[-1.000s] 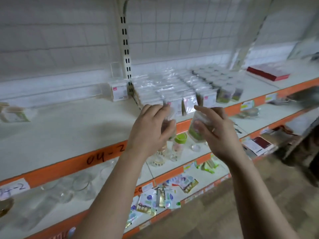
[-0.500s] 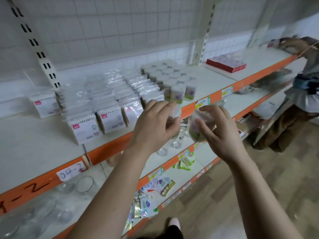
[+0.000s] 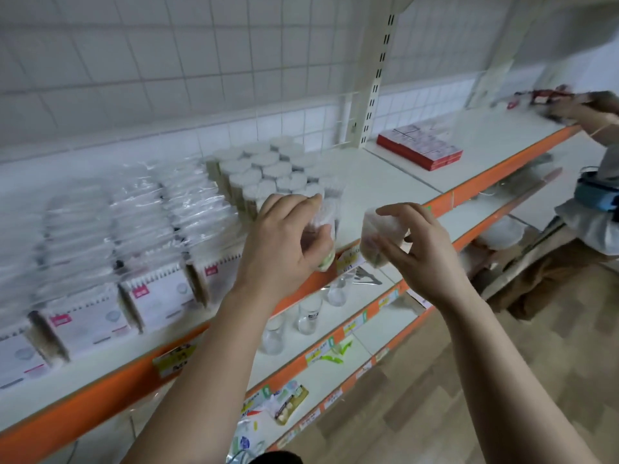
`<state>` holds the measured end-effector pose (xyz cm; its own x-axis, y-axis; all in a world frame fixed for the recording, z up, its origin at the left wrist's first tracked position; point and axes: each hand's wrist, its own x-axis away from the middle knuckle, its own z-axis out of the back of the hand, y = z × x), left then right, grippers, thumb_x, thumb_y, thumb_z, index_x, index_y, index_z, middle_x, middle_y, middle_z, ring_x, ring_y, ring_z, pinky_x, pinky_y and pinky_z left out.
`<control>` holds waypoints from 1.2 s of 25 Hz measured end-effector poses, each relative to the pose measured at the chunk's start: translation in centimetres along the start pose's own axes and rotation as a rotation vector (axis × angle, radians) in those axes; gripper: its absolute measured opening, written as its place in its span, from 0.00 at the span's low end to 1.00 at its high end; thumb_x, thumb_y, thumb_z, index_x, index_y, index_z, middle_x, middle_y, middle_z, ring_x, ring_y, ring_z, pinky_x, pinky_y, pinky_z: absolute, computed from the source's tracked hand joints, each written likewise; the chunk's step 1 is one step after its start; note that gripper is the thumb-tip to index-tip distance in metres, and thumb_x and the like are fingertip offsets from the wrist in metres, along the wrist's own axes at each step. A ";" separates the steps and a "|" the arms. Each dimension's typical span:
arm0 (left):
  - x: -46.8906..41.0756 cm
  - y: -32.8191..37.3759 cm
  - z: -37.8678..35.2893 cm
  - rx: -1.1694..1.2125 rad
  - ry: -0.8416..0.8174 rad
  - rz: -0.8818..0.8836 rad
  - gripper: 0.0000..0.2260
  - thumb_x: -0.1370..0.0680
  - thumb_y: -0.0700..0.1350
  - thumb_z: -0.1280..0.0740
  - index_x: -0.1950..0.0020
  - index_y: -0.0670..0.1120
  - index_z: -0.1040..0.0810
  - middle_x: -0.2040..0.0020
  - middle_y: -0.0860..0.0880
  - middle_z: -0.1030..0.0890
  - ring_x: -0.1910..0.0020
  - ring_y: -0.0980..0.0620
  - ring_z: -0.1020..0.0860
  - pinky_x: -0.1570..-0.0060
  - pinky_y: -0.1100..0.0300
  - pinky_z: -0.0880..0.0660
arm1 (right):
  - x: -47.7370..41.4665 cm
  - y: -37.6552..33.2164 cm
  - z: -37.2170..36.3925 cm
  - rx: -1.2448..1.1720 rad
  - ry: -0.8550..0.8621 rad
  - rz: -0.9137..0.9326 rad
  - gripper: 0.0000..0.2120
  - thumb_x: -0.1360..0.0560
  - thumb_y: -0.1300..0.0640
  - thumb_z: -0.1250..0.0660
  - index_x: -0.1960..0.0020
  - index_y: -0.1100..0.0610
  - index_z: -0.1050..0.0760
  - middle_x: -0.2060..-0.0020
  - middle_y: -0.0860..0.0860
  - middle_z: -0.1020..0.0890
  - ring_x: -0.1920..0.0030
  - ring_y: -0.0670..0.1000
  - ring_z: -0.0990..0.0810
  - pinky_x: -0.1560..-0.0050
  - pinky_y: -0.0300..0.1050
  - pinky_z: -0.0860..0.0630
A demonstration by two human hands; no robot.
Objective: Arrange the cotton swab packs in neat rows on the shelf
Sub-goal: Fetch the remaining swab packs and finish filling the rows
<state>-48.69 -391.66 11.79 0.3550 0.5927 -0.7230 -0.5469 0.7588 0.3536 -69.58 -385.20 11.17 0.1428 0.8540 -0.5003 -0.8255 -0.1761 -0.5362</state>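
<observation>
Two cotton swab tubs point(image 3: 372, 236) are up in front of the shelf point(image 3: 382, 182), one gripped in my left hand point(image 3: 284, 244), one pinched in my right hand point(image 3: 418, 252), with the tub cluster point(image 3: 268, 169) directly behind, bagged swab packs point(image 3: 157, 222) leftward, red boxes point(image 3: 420, 149) and another person point(image 3: 596, 209) rightward.

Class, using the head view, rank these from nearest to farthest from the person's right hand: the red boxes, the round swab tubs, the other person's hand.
1. Round swab tubs, just left of the right hand.
2. Red boxes, farther right along the shelf.
3. Other person's hand, at the far right end.
</observation>
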 end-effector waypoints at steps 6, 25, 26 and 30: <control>-2.2 -0.1 -0.8 -0.008 0.045 0.080 0.19 0.24 0.49 0.39 0.39 0.39 0.21 0.47 0.46 0.20 0.47 0.48 0.25 0.43 0.64 0.33 | -4.9 3.7 -2.0 -0.116 -0.083 -0.054 0.19 0.30 0.49 0.31 0.40 0.48 0.27 0.47 0.45 0.23 0.50 0.43 0.25 0.51 0.39 0.27; -8.4 2.2 -7.1 -0.329 0.210 0.349 0.21 0.23 0.51 0.40 0.36 0.40 0.24 0.44 0.46 0.21 0.44 0.51 0.27 0.41 0.72 0.38 | -12.9 11.5 -4.4 -0.408 -0.515 0.318 0.27 0.30 0.44 0.29 0.35 0.49 0.33 0.41 0.41 0.29 0.45 0.39 0.28 0.51 0.27 0.30; -9.2 2.2 -7.3 -0.332 0.188 0.360 0.22 0.23 0.52 0.41 0.34 0.40 0.25 0.43 0.46 0.22 0.43 0.51 0.27 0.41 0.73 0.39 | -13.0 11.8 -4.2 -0.426 -0.529 0.304 0.27 0.29 0.41 0.31 0.34 0.48 0.34 0.42 0.40 0.29 0.45 0.39 0.27 0.52 0.26 0.31; -12.8 1.0 -8.7 -0.294 0.073 0.374 0.25 0.23 0.55 0.41 0.31 0.40 0.28 0.40 0.47 0.24 0.40 0.51 0.28 0.40 0.68 0.38 | -14.0 14.2 -4.1 -0.421 -0.485 0.279 0.15 0.22 0.48 0.40 0.37 0.52 0.29 0.44 0.46 0.25 0.47 0.42 0.25 0.51 0.28 0.33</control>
<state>-60.34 -400.84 16.21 0.0448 0.7822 -0.6214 -0.8218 0.3826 0.4223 -81.11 -401.70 7.77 -0.3845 0.8541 -0.3502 -0.5005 -0.5117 -0.6984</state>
